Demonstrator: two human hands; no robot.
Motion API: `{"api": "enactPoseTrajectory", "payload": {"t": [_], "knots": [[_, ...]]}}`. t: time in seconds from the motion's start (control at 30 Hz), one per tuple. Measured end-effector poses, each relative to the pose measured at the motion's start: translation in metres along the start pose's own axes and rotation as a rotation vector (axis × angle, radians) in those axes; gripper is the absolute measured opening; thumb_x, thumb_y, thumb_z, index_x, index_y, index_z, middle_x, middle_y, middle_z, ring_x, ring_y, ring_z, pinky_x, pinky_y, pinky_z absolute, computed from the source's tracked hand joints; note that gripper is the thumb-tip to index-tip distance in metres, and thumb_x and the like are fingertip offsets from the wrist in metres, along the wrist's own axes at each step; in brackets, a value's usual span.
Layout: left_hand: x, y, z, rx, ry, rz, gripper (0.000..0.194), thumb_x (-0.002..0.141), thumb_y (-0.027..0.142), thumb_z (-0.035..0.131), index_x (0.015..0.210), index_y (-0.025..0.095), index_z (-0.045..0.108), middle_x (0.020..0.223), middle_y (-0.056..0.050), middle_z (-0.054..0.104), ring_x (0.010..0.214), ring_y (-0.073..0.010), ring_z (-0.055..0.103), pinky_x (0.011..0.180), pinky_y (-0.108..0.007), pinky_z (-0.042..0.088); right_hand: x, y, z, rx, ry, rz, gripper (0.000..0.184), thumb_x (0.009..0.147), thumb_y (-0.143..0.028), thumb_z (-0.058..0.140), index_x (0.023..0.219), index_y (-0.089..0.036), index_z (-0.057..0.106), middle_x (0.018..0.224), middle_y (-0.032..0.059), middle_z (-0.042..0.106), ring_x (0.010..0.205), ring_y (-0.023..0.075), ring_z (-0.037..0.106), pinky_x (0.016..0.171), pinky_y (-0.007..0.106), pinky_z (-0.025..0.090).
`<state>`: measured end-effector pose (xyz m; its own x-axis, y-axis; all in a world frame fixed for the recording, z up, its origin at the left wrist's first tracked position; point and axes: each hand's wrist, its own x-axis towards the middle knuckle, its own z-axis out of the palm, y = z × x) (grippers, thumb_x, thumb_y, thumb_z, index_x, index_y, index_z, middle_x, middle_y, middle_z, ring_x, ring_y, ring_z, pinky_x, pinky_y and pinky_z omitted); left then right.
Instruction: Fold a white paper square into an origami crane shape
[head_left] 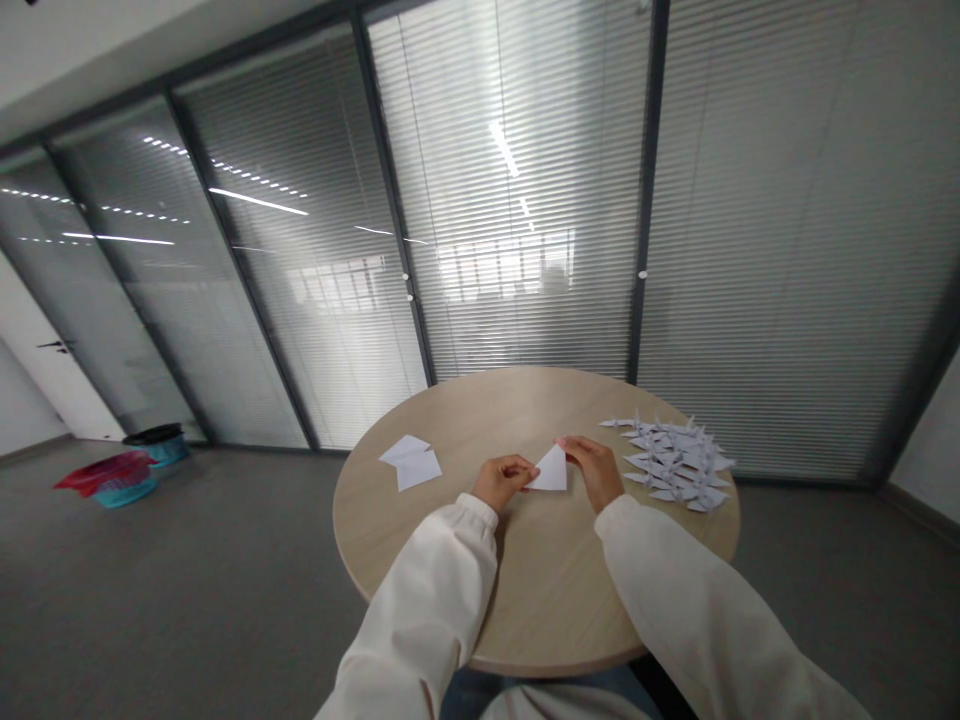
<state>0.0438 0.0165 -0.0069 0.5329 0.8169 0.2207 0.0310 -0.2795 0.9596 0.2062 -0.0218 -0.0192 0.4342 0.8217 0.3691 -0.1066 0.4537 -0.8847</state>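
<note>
Between my hands is a white sheet of paper (553, 471), folded into a triangle, just over the middle of the round table. My left hand (506, 481) pinches its left corner, fingers closed. At the top corner, my right hand (594, 468) grips the paper between thumb and fingertips. To the left lie a few loose white paper sheets (417, 469), partly overlapping. On the right, close to my right hand, spreads a pile of folded paper pieces (679, 462) with pointed tips.
The round wooden table (555, 620) stands before a glass partition with blinds (517, 200). On the floor at far left are two blue bins, one with a red liner (109, 472) and one with a black liner (154, 436). A white door (52, 360) is beyond them.
</note>
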Motion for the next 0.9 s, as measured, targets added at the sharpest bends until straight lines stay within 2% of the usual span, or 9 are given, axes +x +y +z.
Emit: {"api": "enactPoseTrajectory", "payload": {"t": [0.23,0.4,0.5,0.7,0.9], "knots": [[-0.001,-0.001,0.000,0.026,0.029,-0.007,0.036,0.056,0.045,0.068,0.066,0.011,0.063,0.059,-0.002,0.061,0.053,-0.0101,0.053,0.053,-0.021,0.044,0.000,0.000,0.000,-0.036,-0.053,-0.032,0.029,0.064,-0.042,0.062,0.072,-0.016,0.068,0.072,0.0034,0.065,0.070,0.0165,0.055,0.063,0.027,0.044],[0.001,-0.002,-0.001,0.075,0.071,0.075,0.031,0.060,0.041,0.066,0.070,0.012,0.064,0.065,-0.003,0.064,0.058,-0.0103,0.055,0.057,-0.021,0.042,-0.007,-0.007,0.006,-0.144,-0.197,0.018,0.028,0.062,-0.043,0.062,0.070,-0.017,0.069,0.068,0.0025,0.064,0.067,0.0164,0.055,0.062,0.026,0.044],[0.001,-0.002,-0.002,0.100,0.084,0.069,0.030,0.061,0.040,0.065,0.070,0.012,0.063,0.064,-0.002,0.063,0.057,-0.0097,0.054,0.055,-0.020,0.040,-0.010,-0.008,0.008,-0.178,-0.252,0.003,0.029,0.063,-0.043,0.061,0.072,-0.017,0.069,0.069,0.0032,0.064,0.068,0.0164,0.055,0.062,0.026,0.045],[0.001,-0.001,-0.002,0.144,0.051,0.079,0.030,0.065,0.040,0.061,0.071,0.011,0.063,0.063,-0.002,0.062,0.056,-0.0094,0.053,0.054,-0.020,0.039,-0.009,-0.012,0.005,-0.211,-0.180,-0.058,0.024,0.064,-0.039,0.061,0.070,-0.017,0.069,0.069,0.0023,0.065,0.068,0.0154,0.055,0.063,0.025,0.042],[0.001,-0.001,-0.001,0.127,0.043,0.088,0.026,0.064,0.037,0.062,0.068,0.011,0.063,0.062,-0.002,0.062,0.055,-0.0092,0.053,0.055,-0.020,0.041,-0.004,-0.011,0.000,-0.123,-0.025,-0.059,0.024,0.062,-0.039,0.064,0.071,-0.017,0.069,0.069,0.0021,0.066,0.067,0.0156,0.055,0.062,0.026,0.041]]}}
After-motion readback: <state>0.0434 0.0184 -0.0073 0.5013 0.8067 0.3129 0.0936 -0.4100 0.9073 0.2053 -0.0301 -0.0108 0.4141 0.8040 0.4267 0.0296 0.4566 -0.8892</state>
